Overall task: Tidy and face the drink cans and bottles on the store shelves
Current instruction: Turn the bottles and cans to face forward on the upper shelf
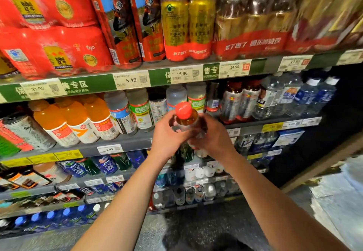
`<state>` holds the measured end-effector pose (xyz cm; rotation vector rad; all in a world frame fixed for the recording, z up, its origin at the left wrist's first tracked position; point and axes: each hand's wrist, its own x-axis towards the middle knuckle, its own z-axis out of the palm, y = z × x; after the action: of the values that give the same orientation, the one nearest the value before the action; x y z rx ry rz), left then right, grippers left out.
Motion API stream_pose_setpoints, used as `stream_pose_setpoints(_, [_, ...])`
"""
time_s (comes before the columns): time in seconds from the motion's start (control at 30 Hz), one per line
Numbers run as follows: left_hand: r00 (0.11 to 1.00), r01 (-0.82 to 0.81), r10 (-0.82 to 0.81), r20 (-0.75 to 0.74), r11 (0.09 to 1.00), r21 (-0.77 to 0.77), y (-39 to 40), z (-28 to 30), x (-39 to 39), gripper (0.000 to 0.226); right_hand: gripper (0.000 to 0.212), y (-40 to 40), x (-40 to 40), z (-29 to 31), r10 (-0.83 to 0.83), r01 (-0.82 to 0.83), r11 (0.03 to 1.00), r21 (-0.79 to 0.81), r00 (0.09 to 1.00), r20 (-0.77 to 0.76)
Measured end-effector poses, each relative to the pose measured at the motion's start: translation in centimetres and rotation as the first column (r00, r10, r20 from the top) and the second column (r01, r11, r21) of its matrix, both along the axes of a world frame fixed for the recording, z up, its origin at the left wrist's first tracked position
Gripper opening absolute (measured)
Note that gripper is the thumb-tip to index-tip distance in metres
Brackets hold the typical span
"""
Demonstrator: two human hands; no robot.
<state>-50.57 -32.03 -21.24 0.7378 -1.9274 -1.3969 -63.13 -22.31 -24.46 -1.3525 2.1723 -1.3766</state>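
- I see the grey metal shelf edge [135, 142] packed with orange bottles [78, 121]; free room lies only in front of it.
- My left hand [167, 135] and right hand [213, 136] both wrap the clear amber-filled bottle with a red cap [185, 116], upright, off the shelf.

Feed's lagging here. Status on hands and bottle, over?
Left hand and right hand both grip the red-capped bottle, upright, off the shelf. Nothing blocking.
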Motion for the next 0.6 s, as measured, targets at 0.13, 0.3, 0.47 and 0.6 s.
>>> stream_pose_setpoints(0.13, [0.999, -0.006, 0.011, -0.053, 0.995, 0.097, -1.6, -0.6, -0.6, 0.053, 0.051, 0.7, -2.1, -0.9, -0.240, 0.246, 0.961, -0.123, 0.969, 0.064])
stream_pose_setpoints(0.3, [0.955, -0.294, 0.295, -0.017, 0.954, 0.056, -3.8, -2.1, -0.4, 0.037, 0.042, -0.1, -5.5, -1.2, -0.370, 0.378, 0.900, -0.215, 0.926, 0.078])
stream_pose_setpoints(0.47, [0.909, -0.416, 0.416, 0.017, 0.909, 0.008, -3.8, -2.3, -1.1, 0.033, 0.063, -2.5, -7.0, -2.4, -0.447, 0.454, 0.880, -0.140, 0.891, 0.084])
stream_pose_setpoints(0.6, [0.887, -0.460, 0.460, 0.033, 0.888, -0.019, -4.1, -2.5, -1.2, 0.031, 0.063, -3.1, -6.6, -2.5, -0.523, 0.518, 0.834, -0.191, 0.852, 0.023])
